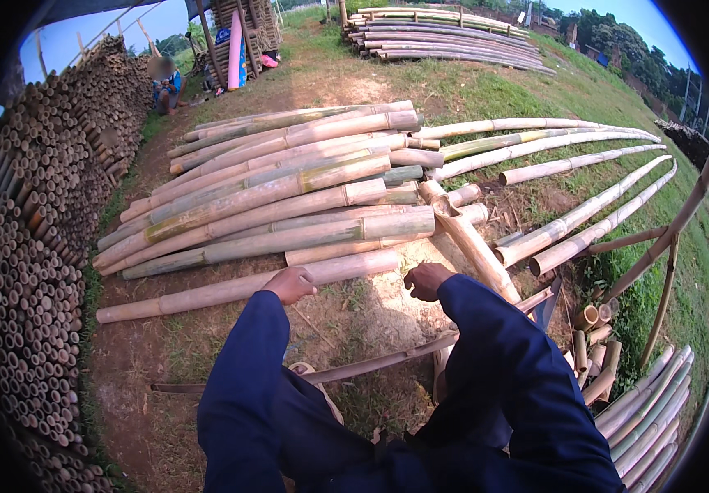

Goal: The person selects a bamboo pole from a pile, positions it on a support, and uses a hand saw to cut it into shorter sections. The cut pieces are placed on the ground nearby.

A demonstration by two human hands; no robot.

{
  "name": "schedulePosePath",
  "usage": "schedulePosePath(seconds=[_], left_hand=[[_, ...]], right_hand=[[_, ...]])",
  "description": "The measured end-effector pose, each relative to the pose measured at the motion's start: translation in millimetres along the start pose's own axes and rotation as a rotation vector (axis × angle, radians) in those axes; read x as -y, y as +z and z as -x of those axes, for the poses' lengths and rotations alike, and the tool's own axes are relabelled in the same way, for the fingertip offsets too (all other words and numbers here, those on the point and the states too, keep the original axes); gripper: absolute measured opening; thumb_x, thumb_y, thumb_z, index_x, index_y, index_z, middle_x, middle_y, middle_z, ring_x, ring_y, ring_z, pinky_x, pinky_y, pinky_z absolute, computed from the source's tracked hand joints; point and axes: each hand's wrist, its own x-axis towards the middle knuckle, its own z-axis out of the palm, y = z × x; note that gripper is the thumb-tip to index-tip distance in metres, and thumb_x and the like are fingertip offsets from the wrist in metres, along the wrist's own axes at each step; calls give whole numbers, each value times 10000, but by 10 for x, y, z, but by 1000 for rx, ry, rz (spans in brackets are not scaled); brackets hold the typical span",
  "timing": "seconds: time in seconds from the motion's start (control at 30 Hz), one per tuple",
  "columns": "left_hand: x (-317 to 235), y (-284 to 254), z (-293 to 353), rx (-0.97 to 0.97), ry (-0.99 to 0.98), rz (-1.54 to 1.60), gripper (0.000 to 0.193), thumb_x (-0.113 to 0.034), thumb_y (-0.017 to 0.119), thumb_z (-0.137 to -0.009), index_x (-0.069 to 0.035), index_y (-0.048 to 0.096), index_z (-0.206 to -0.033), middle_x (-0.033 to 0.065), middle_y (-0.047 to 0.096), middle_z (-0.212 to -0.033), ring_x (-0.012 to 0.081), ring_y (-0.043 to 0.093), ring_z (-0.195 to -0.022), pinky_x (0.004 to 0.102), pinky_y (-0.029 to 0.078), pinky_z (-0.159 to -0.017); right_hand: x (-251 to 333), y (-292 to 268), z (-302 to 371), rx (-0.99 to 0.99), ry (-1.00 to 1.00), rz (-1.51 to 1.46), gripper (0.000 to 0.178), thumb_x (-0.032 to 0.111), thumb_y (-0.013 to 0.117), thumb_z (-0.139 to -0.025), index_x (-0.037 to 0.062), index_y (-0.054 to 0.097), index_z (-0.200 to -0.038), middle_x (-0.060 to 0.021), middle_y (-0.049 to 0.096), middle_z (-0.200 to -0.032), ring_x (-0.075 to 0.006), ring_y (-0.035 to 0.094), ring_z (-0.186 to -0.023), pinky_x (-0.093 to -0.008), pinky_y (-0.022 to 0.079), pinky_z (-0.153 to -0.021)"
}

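My left hand (291,285) is loosely closed, with no object showing in its fingers. It overlaps the middle of a single thick bamboo pole (198,297) lying in front of the pile; whether it touches the pole I cannot tell. Past that pole's right end, my right hand (427,281) is curled closed above pale sawdust (400,308), also with nothing visible in it. Close by on the right slants a split bamboo length (478,251) with a notched upper end. A narrow bamboo strip (379,361) runs across the ground between my legs.
A large heap of cut bamboo poles (289,181) lies ahead. Longer poles (568,222) spread over grass on the right, near short offcuts (597,353) and a leaning post (691,214). Stacked bamboo (34,287) lines the left. A person (167,86) sits far left.
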Motion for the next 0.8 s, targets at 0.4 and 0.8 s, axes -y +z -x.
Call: schedulePosePath(seconds=[0.4, 0.8], left_hand=[[3, 3, 8, -56, 67, -115, 489, -284, 768, -905, 5, 649, -1281, 142, 754, -1016, 172, 697, -790, 335, 524, -682], [203, -56, -39, -38, 112, 71, 467, -233, 792, -878, 21, 664, -1249, 133, 742, -904, 158, 674, -730, 328, 532, -678]], right_hand=[[20, -14, 18, 4, 7, 7, 154, 230, 715, -838, 110, 739, -931, -129, 750, -984, -348, 717, -1006, -492, 567, -868], [95, -64, -36, -11, 16, 5, 173, 121, 671, -831, 43, 756, -960, -185, 753, -1024, -346, 731, -999, -464, 597, -824]])
